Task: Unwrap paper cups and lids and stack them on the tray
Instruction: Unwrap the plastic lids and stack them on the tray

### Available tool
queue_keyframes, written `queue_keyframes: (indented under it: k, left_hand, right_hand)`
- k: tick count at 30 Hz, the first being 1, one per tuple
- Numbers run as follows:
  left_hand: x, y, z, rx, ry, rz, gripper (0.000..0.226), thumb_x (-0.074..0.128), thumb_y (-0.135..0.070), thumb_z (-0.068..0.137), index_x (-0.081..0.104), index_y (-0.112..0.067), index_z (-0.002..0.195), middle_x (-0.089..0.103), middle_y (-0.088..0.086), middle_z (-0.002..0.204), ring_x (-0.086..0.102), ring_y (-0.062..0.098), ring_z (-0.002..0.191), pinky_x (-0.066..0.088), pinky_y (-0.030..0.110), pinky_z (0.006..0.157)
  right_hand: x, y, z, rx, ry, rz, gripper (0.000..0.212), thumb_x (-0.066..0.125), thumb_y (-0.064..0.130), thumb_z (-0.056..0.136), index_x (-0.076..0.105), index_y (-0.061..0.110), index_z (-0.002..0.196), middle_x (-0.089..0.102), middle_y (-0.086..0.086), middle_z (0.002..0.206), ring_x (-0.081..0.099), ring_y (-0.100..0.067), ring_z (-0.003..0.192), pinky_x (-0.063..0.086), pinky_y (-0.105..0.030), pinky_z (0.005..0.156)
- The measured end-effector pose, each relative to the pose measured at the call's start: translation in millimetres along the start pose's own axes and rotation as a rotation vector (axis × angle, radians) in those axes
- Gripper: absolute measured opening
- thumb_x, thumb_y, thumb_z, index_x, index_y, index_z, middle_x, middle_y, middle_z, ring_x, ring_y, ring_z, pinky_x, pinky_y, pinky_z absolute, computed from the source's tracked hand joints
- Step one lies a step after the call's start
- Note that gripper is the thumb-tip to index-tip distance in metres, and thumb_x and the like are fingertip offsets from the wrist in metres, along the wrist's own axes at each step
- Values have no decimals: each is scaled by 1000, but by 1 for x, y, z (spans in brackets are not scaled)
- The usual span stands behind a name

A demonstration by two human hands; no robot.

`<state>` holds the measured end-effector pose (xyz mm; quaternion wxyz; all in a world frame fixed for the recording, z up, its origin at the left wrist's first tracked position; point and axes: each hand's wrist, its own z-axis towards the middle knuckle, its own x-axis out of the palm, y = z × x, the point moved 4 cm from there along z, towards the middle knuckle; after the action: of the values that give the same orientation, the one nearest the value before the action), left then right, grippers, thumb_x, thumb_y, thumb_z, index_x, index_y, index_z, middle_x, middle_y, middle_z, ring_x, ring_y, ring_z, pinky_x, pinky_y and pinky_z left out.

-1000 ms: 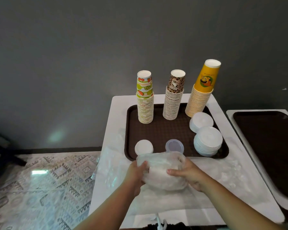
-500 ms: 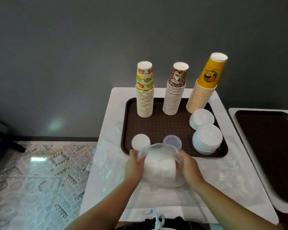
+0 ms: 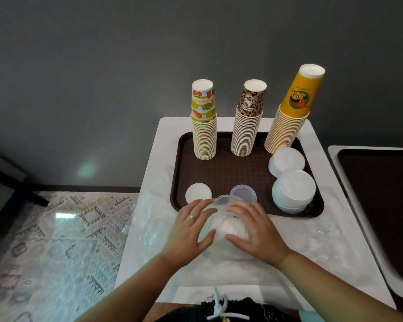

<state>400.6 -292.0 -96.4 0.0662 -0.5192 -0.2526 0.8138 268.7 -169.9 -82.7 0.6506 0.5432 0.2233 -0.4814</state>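
A: We note both hands on the wrapped bundle of lids [image 3: 223,228], which sits on the white surface [image 3: 323,259] just in front of the brown tray [image 3: 226,168].

B: Agreed. The left hand [image 3: 191,231] and right hand [image 3: 254,231] cup its two sides, fingers curled over the plastic, we judge to steady it while finding the wrap's opening.

A: Behind the bundle, the tray already carries three cup stacks [image 3: 246,133] and loose white lids [image 3: 293,189].

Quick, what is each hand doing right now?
Left hand: holds the plastic-wrapped bundle of lids, fingers curved round its side.
Right hand: holds the same bundle from the other side.
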Motion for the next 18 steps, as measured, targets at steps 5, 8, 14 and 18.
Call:
queue_keyframes:
  k: [5,8,14,18]
  left_hand:
    - [12,4,2,-154,229,-291,67,72,-43,75,47,-21,132,43,-14,135,36,2,128,26,10,106]
    - [17,8,-3,-238,261,-348,78,82,-31,68,40,-23,133,40,-13,133,35,-5,123,23,0,99]
    - [32,10,-10,-395,197,-396,93,87,-30,59,34,-15,134,51,-11,121,53,6,108,36,1,84]
    - [42,5,-16,-460,152,-388,102,89,-34,55,33,-9,136,48,-11,120,53,7,107,33,-3,83]
  right_hand:
    - [20,-10,-10,113,206,200,66,71,49,77,40,36,134,37,21,134,30,4,128,22,-13,109]
    - [20,-16,-13,198,284,294,84,82,39,69,27,47,132,23,33,138,19,17,129,16,-5,107]
    - [23,-22,-18,258,249,338,100,88,30,60,23,45,135,9,29,143,16,18,130,15,0,103]
    - [22,-22,-16,221,236,337,88,87,34,60,33,40,128,10,36,137,17,18,130,16,0,103]
